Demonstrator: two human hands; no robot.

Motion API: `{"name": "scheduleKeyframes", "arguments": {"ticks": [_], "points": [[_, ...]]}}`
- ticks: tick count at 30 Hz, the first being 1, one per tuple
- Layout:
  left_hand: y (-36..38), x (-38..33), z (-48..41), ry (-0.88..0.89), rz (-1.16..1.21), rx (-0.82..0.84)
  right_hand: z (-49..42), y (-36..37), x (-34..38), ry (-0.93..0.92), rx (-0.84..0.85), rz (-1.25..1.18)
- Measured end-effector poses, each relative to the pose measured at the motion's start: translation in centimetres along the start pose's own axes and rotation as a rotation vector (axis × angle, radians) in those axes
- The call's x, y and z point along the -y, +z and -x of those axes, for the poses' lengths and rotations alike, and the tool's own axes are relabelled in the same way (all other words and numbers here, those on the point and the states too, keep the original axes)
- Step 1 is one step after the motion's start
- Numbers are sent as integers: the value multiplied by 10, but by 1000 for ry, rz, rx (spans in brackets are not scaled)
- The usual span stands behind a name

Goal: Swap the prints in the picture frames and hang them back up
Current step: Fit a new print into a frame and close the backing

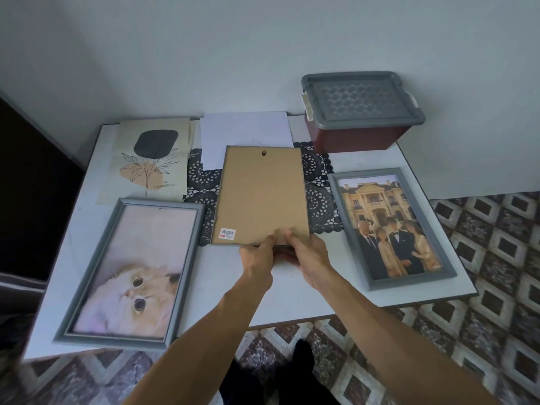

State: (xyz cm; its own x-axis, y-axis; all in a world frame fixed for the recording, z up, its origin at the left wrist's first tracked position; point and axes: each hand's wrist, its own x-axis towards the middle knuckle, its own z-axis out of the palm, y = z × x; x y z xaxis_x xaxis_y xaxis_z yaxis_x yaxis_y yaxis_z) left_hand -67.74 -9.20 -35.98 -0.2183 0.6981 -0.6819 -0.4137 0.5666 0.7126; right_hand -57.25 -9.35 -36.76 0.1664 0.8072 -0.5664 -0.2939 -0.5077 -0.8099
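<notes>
A white, smooth rectangular table (222,276) carries a face-down picture frame (260,197), thin-edged, backed with matte brown fibreboard. It lies mid-table on a black lace doily (320,200), with a small dark metal hanger (264,153) at its far end and a white barcode sticker (227,233) near its near left corner.

Both bare forearms reach forward from the table's near edge and converge. The left hand (257,258) and right hand (311,258) sit side by side at the frame's near edge. Each pinches that edge, with the thumb laid on the board and the fingers curled beneath, mostly hidden.

A grey moulded frame with a cat print (128,273) lies at the near left corner. A matching grey frame with a photo of people before a mansion (390,226) lies along the right edge. A loose beige botanical print (152,159) rests at the far left corner, with white paper sheets (245,133) beside it at the far edge. A dark red plastic box with a grey textured lid (359,112) stands at the far right corner.
</notes>
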Motion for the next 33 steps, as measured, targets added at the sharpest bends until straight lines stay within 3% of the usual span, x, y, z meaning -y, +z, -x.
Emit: {"name": "scheduleKeyframes", "arguments": {"ticks": [3, 11, 20, 23, 26, 29, 33], "points": [[-3, -3, 4, -15, 40, 77, -1, -4, 6, 33, 49, -53], [8, -2, 7, -18, -1, -57, -2, 10, -7, -22, -124, 37], [2, -14, 12, -124, 18, -59, 1, 2, 3, 27, -5, -16], [-4, -21, 20, -205, -167, 11, -1, -1, 1, 34, -11, 35], [-19, -40, 24, -311, -590, 217, 0, -6, 12, 49, -37, 133], [-25, -57, 22, -106, -941, 231, -3, -10, 29, 101, -81, 193], [-17, -72, 27, -13, -1139, 298, -10, -11, 34, 92, -80, 321]]}}
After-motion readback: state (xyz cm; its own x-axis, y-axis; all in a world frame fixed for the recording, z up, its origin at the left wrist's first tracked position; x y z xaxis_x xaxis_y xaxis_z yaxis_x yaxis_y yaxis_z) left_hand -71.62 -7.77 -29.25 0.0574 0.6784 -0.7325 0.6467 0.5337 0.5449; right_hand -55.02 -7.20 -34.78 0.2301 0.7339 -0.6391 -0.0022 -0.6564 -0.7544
